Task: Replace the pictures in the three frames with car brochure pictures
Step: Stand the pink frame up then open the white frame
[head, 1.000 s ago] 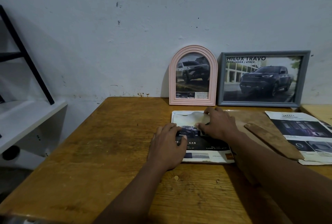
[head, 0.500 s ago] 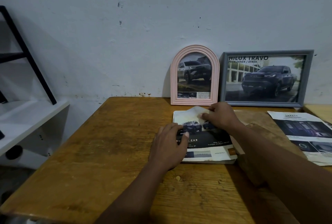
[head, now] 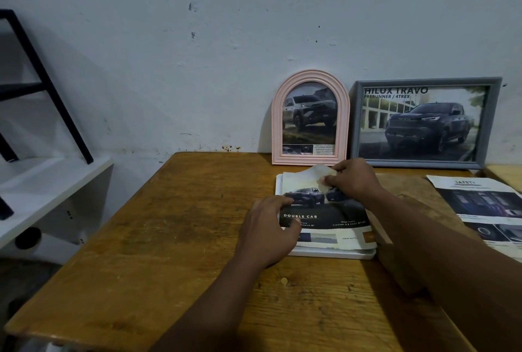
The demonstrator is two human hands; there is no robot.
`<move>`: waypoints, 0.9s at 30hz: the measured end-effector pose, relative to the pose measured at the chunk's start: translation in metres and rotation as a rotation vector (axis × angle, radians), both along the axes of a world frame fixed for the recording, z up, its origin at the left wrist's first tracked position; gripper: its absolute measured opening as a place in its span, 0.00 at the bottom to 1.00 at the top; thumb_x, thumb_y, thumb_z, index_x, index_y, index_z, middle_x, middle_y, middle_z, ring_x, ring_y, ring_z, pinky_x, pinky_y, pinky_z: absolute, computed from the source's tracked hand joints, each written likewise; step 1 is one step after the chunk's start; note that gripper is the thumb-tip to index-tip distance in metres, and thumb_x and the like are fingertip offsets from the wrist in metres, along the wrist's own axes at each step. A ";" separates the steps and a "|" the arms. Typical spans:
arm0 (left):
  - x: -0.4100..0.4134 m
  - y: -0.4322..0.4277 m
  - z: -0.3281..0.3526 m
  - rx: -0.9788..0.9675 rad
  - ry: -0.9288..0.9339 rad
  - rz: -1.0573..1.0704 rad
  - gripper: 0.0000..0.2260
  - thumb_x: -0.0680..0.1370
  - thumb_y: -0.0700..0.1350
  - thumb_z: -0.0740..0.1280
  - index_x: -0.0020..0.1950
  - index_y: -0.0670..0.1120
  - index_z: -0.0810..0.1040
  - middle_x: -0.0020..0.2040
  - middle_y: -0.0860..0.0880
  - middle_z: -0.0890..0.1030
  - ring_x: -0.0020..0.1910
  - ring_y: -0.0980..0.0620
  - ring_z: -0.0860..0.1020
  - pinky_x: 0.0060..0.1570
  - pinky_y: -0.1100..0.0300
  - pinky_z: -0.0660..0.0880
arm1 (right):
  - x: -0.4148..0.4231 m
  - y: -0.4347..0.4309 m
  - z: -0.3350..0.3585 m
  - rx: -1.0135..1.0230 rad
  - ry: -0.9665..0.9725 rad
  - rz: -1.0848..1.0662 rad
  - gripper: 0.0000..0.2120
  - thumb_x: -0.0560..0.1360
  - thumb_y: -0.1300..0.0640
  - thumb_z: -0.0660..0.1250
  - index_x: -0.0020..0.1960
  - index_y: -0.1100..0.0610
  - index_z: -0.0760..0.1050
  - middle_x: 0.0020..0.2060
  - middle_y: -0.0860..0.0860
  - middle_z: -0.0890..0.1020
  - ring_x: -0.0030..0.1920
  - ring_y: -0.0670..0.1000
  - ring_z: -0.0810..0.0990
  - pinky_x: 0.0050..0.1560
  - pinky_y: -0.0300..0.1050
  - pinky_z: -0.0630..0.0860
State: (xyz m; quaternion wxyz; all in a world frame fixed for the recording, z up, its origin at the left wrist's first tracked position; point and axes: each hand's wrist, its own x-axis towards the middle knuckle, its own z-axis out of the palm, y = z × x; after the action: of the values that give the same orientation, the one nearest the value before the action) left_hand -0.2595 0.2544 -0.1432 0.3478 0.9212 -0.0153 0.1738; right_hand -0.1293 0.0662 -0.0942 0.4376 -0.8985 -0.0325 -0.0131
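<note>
So the white frame [head: 333,255] is lying flat on the wooden worktop [head: 169,224], a bit toward 4 o'clock from the middle of the view. The car brochure picture [head: 324,210] sits right on top of it, the one with two dark pickups and "DOUBLE CAB" printed across it.

The right hand [head: 356,182] is at the sheet's 12 o'clock edge, with fingers and thumb pinched together on the paper. That edge is peeled up and curled off the frame. The left hand [head: 268,233] is at the sheet's 9 o'clock side, fingers apart and only lightly bent. Its fingertips and thumb press down on the paper without gripping anything.

At the worktop's 12 o'clock edge, the pink arched frame [head: 310,160] stands upright against the wall [head: 254,41] with a silvery pickup picture in it. Just beside it, at its 3 o'clock, is the grey frame [head: 418,164], landscape, showing a dark pickup and "HILUX TRAVO". Can't tell if those two actually touch.

At the white frame's 3 o'clock, partly under the right forearm, a brown backing board [head: 409,186] lies flat. Further out the same way there's a loose brochure page [head: 485,204] headed "SAFETY". Way off at 9 o'clock, well apart from all that, is a white shelf [head: 42,190] with a slanted black bar [head: 56,91] above it.
</note>
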 end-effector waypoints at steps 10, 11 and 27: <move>0.002 0.000 -0.002 0.019 0.024 0.016 0.17 0.77 0.50 0.70 0.66 0.54 0.77 0.60 0.58 0.72 0.61 0.58 0.69 0.57 0.59 0.74 | 0.000 0.002 -0.014 -0.259 -0.140 0.036 0.28 0.72 0.48 0.75 0.68 0.56 0.74 0.64 0.57 0.75 0.63 0.57 0.74 0.63 0.54 0.74; 0.002 0.000 -0.002 0.014 0.025 0.015 0.17 0.77 0.48 0.69 0.66 0.54 0.77 0.60 0.58 0.71 0.62 0.57 0.69 0.57 0.57 0.76 | -0.003 0.003 -0.017 -0.282 -0.155 0.032 0.29 0.73 0.46 0.74 0.70 0.55 0.72 0.66 0.57 0.73 0.66 0.58 0.71 0.66 0.55 0.71; 0.004 -0.001 -0.001 0.102 0.024 0.016 0.18 0.81 0.46 0.62 0.71 0.52 0.75 0.70 0.56 0.73 0.67 0.55 0.67 0.63 0.53 0.73 | -0.038 0.006 -0.032 -0.701 -0.187 0.182 0.23 0.82 0.41 0.51 0.71 0.50 0.64 0.74 0.55 0.66 0.73 0.57 0.63 0.69 0.61 0.61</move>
State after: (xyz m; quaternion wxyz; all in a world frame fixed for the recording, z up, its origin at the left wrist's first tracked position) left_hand -0.2559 0.2531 -0.1446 0.2989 0.9399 -0.0128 0.1646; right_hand -0.1672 0.0721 -0.1262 0.0979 -0.9821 -0.1546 -0.0440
